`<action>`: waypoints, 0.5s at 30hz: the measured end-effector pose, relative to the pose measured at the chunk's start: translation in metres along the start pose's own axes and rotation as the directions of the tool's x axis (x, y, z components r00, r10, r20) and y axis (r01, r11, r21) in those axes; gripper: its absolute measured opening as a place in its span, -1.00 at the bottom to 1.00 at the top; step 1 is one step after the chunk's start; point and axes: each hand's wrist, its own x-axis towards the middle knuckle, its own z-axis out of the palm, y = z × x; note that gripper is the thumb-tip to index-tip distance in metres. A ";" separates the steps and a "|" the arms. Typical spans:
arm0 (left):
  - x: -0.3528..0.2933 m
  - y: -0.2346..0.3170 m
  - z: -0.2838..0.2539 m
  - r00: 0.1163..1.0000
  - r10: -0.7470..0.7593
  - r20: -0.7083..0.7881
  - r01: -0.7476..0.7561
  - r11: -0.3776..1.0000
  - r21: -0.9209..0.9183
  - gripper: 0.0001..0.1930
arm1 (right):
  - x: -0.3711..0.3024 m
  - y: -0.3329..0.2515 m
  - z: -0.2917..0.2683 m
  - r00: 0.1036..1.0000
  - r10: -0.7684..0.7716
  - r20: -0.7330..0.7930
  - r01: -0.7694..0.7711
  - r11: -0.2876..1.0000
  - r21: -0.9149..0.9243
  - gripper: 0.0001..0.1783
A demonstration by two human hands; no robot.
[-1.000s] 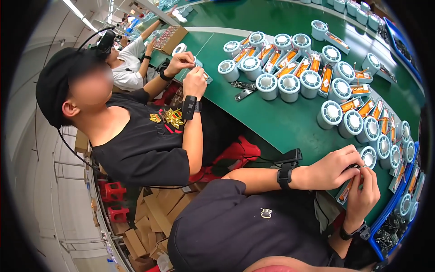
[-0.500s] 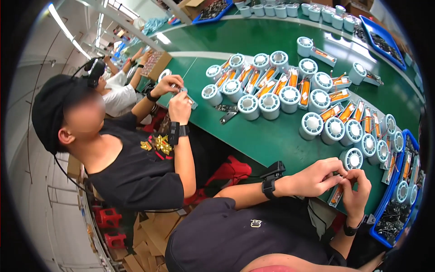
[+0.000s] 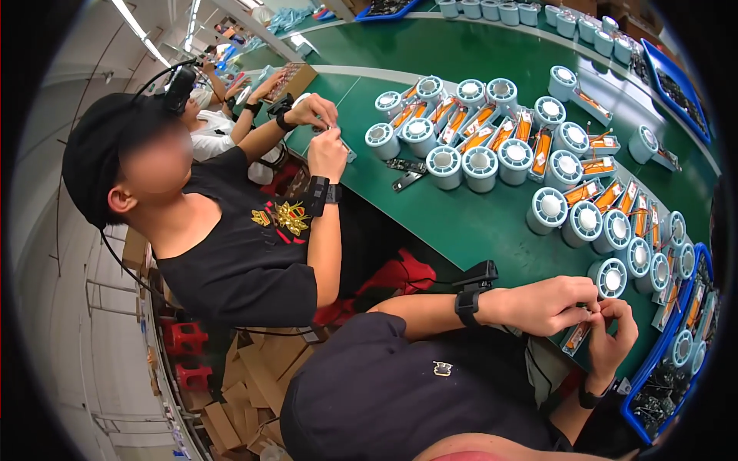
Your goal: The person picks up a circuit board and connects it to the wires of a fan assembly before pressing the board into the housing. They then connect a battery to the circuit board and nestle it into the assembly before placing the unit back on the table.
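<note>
Tray with an orange pack is at the table's near right edge, partly under the hands; spoked cup just beyond. Hands hide the middle, can't tell if it's all 1 piece. Left hand and right hand pinched tip to tip above the tray; can't tell if anything's in the grip, too small. Main risk, my read: a tiny part slips from the pinch and drops off the near edge, cause being fine handling right at the rim. 2nd: a wrist bump tips the tray off the table, since neither palm seems to brace it. 3rd: left elbow swing snags the black cable behind the wrist strap. Further out, far-side cups stand tight together, so 1 knock could shift several. Blue bin at right crowds the right wrist. Labels: white stickers on the packs, unreadable here. Shirt badge: pale outline, no legible letters. No brand I can make out.
</note>
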 end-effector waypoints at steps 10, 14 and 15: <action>0.004 0.005 -0.014 0.989 -0.075 -0.124 0.090 0.988 0.121 -0.82 | -0.006 -0.021 -0.015 0.948 0.055 0.313 -0.053 0.998 -0.015 -0.79; 0.005 0.000 -0.013 0.993 0.002 -0.119 0.022 0.981 0.194 -0.79 | -0.007 -0.022 -0.008 0.951 0.080 0.298 -0.065 0.996 -0.060 -0.82; 0.005 -0.001 -0.013 0.993 0.011 -0.122 0.014 0.979 0.204 -0.77 | -0.006 -0.029 -0.005 0.951 0.105 0.291 -0.091 0.994 -0.061 -0.83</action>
